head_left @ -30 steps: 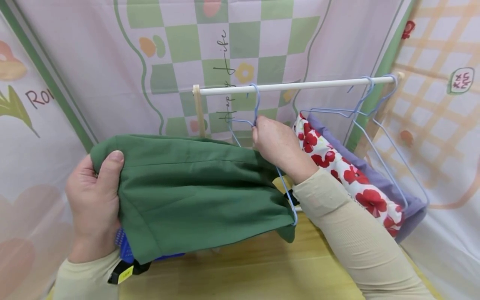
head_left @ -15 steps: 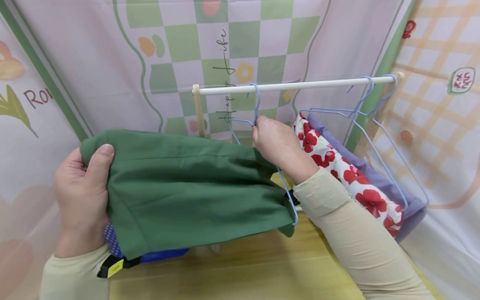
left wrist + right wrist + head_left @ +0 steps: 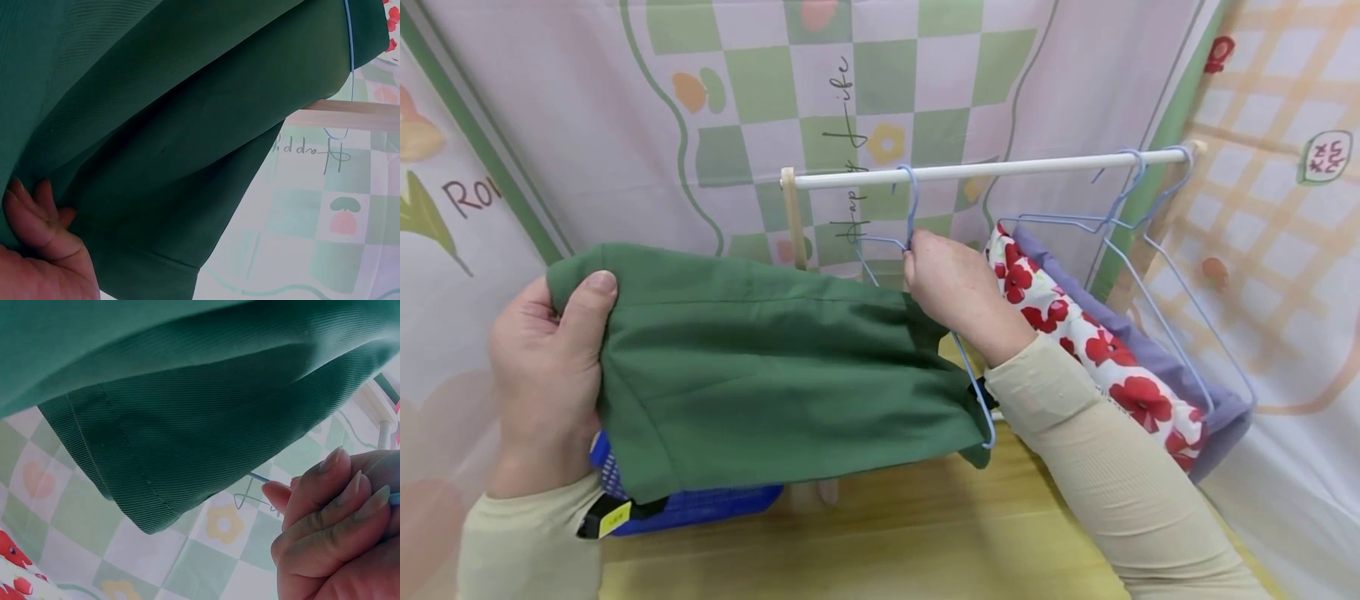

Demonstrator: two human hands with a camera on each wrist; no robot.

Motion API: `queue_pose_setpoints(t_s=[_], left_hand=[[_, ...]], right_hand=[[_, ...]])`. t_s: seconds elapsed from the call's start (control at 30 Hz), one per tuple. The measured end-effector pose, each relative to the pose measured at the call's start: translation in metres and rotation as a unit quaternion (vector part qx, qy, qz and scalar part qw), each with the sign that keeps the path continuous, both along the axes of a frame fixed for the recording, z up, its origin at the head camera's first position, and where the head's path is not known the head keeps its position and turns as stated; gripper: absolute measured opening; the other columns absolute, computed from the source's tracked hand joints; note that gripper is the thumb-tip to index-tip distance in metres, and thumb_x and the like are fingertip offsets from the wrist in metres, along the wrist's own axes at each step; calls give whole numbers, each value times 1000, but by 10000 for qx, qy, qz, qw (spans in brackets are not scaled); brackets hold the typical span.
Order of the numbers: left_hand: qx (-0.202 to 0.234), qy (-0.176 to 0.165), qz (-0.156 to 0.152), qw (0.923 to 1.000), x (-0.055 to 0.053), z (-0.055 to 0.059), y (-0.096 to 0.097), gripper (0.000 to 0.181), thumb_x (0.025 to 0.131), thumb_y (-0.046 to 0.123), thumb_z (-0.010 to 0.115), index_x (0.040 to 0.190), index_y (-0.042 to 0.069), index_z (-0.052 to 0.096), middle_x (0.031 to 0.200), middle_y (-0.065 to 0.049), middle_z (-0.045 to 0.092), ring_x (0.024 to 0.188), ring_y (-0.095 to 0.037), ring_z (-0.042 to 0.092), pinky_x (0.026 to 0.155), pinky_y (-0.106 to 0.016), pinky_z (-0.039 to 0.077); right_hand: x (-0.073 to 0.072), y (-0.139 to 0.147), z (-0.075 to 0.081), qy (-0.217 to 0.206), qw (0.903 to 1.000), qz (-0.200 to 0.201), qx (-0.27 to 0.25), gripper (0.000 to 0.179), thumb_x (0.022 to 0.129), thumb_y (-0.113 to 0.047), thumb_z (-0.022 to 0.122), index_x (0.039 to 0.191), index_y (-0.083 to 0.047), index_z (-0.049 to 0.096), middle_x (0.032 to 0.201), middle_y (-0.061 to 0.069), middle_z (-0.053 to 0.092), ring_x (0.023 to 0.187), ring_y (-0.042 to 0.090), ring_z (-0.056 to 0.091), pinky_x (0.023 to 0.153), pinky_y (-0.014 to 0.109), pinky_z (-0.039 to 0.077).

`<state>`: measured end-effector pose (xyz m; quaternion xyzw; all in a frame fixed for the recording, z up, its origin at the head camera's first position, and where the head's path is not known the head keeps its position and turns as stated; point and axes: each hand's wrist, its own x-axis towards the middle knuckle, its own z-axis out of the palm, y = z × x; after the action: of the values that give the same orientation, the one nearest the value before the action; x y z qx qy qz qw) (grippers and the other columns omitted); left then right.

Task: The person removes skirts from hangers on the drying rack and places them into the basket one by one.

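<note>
Above the worktop (image 3: 880,562), a green garment (image 3: 775,383) stretches below a white rail (image 3: 1022,169), one end through a blue hanger (image 3: 966,364) hooked there. The left hand (image 3: 546,379) grips the garment's other end; the right hand (image 3: 962,287) holds the hanger's neck.

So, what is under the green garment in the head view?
Below the green garment, part of a blue mesh item and a wooden surface show. The garment covers the rest, so the item's full shape cannot be seen.

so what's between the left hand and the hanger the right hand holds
The green garment: in the head view it spans from the left hand to the blue hanger in the right hand.
</note>
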<state>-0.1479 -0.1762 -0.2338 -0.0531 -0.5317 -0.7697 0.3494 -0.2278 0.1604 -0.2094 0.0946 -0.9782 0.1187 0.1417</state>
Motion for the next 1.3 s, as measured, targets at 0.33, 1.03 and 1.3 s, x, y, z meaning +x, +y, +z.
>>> queue_pose_setpoints(t_s=[0.33, 1.03, 1.3], left_hand=[[-52, 1, -123, 9999, -5, 0, -8, 22, 90, 8, 82, 93, -11, 71, 73, -10, 69, 59, -15, 69, 55, -23, 58], [-8, -288, -286, 9992, -7, -1, -18, 28, 89, 11, 83, 99, -12, 70, 77, -12, 69, 61, -16, 70, 55, -24, 59], [-27, -323, -224, 9992, -8, -2, -24, 27, 89, 10, 84, 99, -11, 71, 78, -12, 71, 61, -16, 71, 56, -24, 59]], right_hand=[[1, 0, 0, 64, 10000, 12, 13, 27, 109, -25, 45, 106, -3, 60, 96, 15, 69, 88, 35, 68, 78, 54, 56], [1, 3, -3, 129, 9999, -13, -29, 25, 108, -24, 45, 105, -4, 59, 93, 14, 66, 88, 37, 68, 80, 54, 55], [1, 4, -3, 191, 9998, 0, -11, 26, 108, -24, 45, 107, -3, 60, 94, 15, 67, 90, 37, 68, 82, 54, 55]])
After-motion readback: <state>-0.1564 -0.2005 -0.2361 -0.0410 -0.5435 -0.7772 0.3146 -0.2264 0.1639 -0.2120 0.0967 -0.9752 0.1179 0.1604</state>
